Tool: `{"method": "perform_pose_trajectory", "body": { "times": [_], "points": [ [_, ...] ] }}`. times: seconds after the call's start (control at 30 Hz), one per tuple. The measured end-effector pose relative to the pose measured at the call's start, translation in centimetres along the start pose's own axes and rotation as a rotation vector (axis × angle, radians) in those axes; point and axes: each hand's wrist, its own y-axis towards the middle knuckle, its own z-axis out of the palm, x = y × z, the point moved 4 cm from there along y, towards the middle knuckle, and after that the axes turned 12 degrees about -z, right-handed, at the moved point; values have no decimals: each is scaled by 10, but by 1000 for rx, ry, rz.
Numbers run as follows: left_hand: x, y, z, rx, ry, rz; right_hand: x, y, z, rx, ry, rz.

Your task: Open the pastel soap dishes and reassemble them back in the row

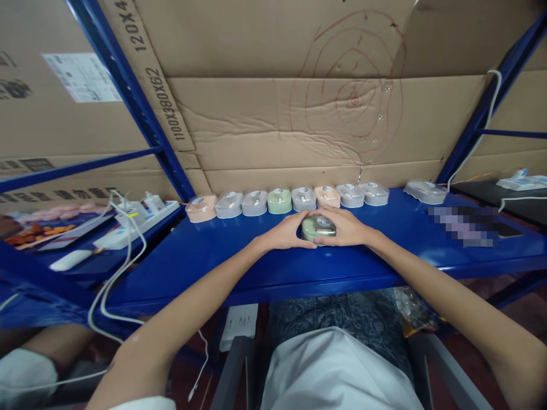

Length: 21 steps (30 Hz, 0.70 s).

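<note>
Between my two hands sits a small green case with a glossy clear lid and a round label [318,226], on or just above the blue tabletop [256,273]. My left hand [290,230] curves around its left side, thumb along the near edge. From the right, my right hand [346,226] wraps the other side, its fingers meeting the left ones behind the case. Beyond my hands runs a row of similar cases: a pink one [201,208] at the left end, a green one [279,201], a peach one [327,197], and several grey ones [255,203].
A separate grey case [425,192] and a dark, partly blurred flat object [474,223] lie on the right. On the left are a power strip [137,219] and hanging white cables [128,250]. Cardboard [273,114] backs the blue frame. Another person's arm [60,344] shows at lower left.
</note>
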Motion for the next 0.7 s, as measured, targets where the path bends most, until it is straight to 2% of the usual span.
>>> {"method": "perform_pose_trajectory", "body": {
  "times": [0.33,0.7],
  "points": [
    [4,0,4,55,-17,50,-10,-13,2,-165,123,-53],
    [4,-2,3,80,5,-14,-13,-21,3,-163,169,-52]
  ]
}}
